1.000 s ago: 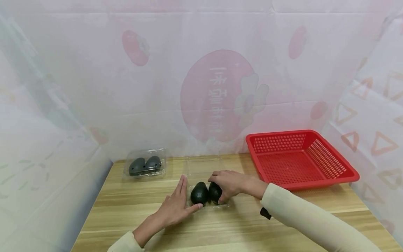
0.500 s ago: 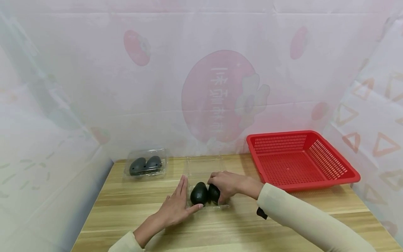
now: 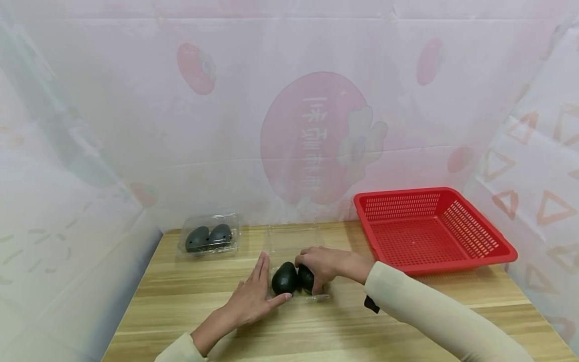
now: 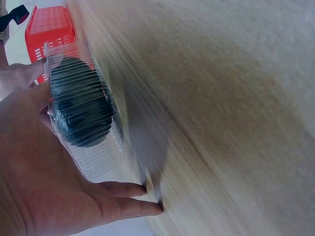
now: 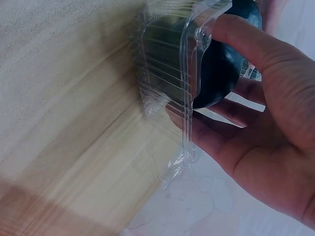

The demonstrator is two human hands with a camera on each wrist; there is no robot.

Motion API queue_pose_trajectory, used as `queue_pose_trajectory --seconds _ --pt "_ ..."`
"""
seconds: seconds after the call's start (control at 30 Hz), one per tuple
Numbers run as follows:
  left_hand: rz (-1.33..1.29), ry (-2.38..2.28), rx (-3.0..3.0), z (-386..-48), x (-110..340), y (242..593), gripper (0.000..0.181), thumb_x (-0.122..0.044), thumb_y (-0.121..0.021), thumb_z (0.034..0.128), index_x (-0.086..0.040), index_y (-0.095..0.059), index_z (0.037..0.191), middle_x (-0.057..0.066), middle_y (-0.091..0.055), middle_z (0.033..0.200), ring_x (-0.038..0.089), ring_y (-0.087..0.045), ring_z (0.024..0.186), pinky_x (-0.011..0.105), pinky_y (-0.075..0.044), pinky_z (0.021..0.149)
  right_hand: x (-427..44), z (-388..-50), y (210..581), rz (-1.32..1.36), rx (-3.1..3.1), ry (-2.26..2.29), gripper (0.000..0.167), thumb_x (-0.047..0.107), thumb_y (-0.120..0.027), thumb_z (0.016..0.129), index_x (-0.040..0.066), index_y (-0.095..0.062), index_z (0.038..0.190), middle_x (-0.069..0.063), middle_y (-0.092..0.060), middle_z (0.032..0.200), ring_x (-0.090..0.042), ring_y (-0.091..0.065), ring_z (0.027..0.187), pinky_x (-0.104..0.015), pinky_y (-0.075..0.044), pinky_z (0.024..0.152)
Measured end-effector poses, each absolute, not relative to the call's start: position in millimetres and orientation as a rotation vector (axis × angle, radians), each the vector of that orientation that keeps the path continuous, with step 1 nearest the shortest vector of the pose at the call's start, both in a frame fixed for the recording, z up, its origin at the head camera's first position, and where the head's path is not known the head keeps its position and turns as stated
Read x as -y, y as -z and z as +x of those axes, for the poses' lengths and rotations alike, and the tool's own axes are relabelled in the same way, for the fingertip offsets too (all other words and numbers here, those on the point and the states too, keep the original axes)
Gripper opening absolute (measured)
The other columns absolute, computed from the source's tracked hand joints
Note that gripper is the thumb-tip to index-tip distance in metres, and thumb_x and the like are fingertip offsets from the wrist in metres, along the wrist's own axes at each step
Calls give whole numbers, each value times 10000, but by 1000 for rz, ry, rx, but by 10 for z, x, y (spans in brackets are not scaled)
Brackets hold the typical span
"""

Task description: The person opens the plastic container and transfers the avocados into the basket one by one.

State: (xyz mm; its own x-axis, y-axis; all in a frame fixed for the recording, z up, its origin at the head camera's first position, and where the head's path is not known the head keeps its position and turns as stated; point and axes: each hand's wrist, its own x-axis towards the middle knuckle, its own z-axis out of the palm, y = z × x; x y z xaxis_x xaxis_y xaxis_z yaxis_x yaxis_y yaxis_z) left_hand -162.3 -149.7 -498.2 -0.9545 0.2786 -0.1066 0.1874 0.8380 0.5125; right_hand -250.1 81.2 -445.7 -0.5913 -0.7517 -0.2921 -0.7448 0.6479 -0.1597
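A clear plastic clamshell box (image 3: 295,238) lies with its lid folded back, and two dark green avocados sit side by side in its base. My right hand (image 3: 326,265) grips the right avocado (image 3: 305,279) from above, thumb on the near side and fingers on the far side. In the right wrist view, some fingertips reach inside the box wall around that avocado (image 5: 216,73). My left hand (image 3: 251,298) rests along the box's left side with straight fingers, its thumb at the front edge beside the left avocado (image 3: 285,278). The left wrist view shows this avocado (image 4: 81,103) through the ribbed wall.
A closed clear box (image 3: 235,241) with two more avocados stands at the back left of the wooden table (image 3: 181,296). At the back right is a red perforated plastic basket (image 3: 413,269). Printed cloth walls (image 3: 217,125) enclose the table's back and sides.
My right hand has shifted slightly left with the right avocado in its grip. The left avocado has edged a little left; my left hand keeps its place.
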Motion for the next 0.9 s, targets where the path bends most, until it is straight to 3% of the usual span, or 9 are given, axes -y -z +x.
queue_pose_trajectory --seconds 0.37,0.73,0.9 --pt "363 -763 -2841 -1624 1495 4982 1174 -753 -601 950 -30 -58 1699 157 10 1780 450 -348 1536 810 -326 1078 -756 -2529 4490 -1179 -2507 5 749 302 -1018 707 141 -691 1361 0 -671 1294 -156 -629 1174 -319 -529 1022" --pt "365 -765 -2840 -1629 1498 5007 1203 -808 -564 931 -37 -54 1701 151 13 1781 439 -348 1540 813 -326 1076 -731 -2517 4526 -1206 -2483 -120 805 289 -1024 694 193 -678 1414 18 -643 1435 -162 -584 1337 -352 -481 1117" --pt "365 -756 -2849 -1627 1497 5004 1207 -809 -566 928 -35 -54 1701 156 1 1781 443 -356 1534 811 -333 1073 -749 -2517 4543 -1242 -2495 -120 780 301 -1017 693 207 -685 1393 14 -646 1406 -156 -611 1264 -341 -515 1062"
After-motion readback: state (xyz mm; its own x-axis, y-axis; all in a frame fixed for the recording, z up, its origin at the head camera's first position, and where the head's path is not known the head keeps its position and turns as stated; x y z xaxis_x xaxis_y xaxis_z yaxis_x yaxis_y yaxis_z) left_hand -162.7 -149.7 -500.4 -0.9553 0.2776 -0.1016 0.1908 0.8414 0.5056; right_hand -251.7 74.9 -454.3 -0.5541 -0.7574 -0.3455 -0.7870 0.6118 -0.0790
